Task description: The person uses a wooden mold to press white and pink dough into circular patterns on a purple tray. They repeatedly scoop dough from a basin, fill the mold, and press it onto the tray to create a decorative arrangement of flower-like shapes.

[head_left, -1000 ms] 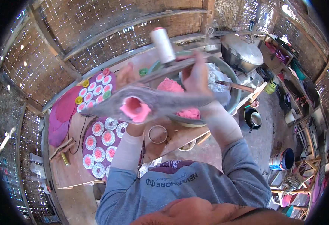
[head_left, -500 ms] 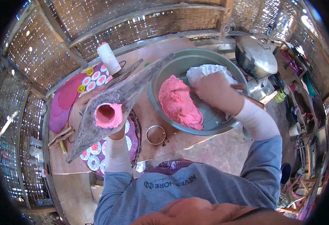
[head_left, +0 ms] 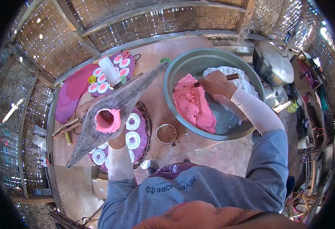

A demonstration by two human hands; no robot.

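Note:
My left hand [head_left: 117,141] grips a grey, diamond-shaped piece [head_left: 138,91] from below; the piece hides most of its fingers. In the middle of this piece is a round, hollow opening [head_left: 107,120] with a thick pink-smeared rim. My right hand [head_left: 216,83] is closed round a brown wooden stick [head_left: 232,76] over the large grey-green basin [head_left: 169,100]. The stick's tip touches the upper part of the pink dough-like mass [head_left: 195,107]. A white mass [head_left: 247,81] lies in the basin's far right, partly behind my hand and forearm.
Under the grey piece, a round purple-covered tray [head_left: 143,144] carries white rings. Beyond it, pink-centred white rounds [head_left: 102,87] lie beside a white cylinder [head_left: 109,71]. A metal ring [head_left: 166,134] rests near the table's front edge. Right of the basin stands a lidded metal pot [head_left: 273,64].
My right hand has moved from beside the white mass to the pink one, bringing the stick's tip onto it. The whole view has shifted slightly; my left hand still holds the grey piece.

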